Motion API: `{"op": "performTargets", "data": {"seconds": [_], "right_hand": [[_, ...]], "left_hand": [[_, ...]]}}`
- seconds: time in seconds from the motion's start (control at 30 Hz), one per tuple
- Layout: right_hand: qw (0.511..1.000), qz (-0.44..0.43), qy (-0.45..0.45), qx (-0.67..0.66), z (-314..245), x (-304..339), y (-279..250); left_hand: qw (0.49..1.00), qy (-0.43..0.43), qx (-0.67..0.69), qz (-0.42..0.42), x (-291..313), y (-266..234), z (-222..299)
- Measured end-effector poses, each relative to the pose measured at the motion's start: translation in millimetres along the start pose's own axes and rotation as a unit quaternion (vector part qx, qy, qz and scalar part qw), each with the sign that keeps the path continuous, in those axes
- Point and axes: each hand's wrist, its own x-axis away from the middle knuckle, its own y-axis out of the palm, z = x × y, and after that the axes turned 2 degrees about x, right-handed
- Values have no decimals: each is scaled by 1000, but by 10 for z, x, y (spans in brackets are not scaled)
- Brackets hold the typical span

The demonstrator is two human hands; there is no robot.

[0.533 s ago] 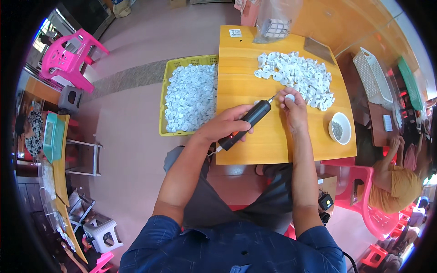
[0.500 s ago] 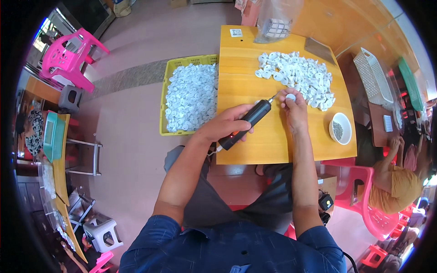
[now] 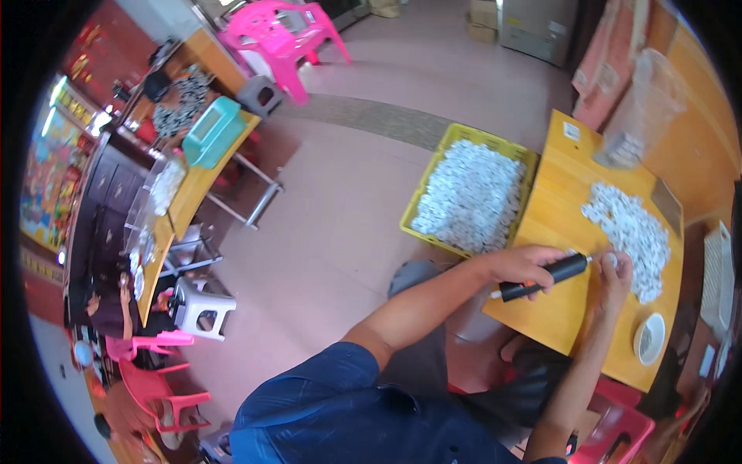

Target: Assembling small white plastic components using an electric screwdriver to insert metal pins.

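My left hand is wrapped round a black electric screwdriver, which points right with its tip close to my right hand. Pinched in my right fingers is a small round white plastic piece; whether the tip touches it I cannot tell. Beyond that hand, a heap of similar white plastic pieces lies on the yellow wooden table. A white bowl with small grey bits inside stands near the table's right front corner. Left of the table, a yellow crate is filled with white pieces.
A clear plastic bag stands at the table's far edge, near a flat dark piece. Across the room are a pink chair, a grey-white stool and another table bearing a teal basket. Several people sit at the left.
The view has swung left, shifting my table and hands to the right side and bringing more of the room in. My hands keep the screwdriver and white piece, the tip still beside the right fingers.
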Motion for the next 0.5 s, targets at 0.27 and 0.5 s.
{"op": "performTargets", "data": {"seconds": [0.27, 0.5], "right_hand": [[999, -23, -11, 45, 99, -108, -139], [997, -44, 17, 69, -17, -117, 25]], "left_hand": [[999, 29, -20, 16, 0, 33, 1], [998, 31, -45, 9, 25, 31, 50]]}}
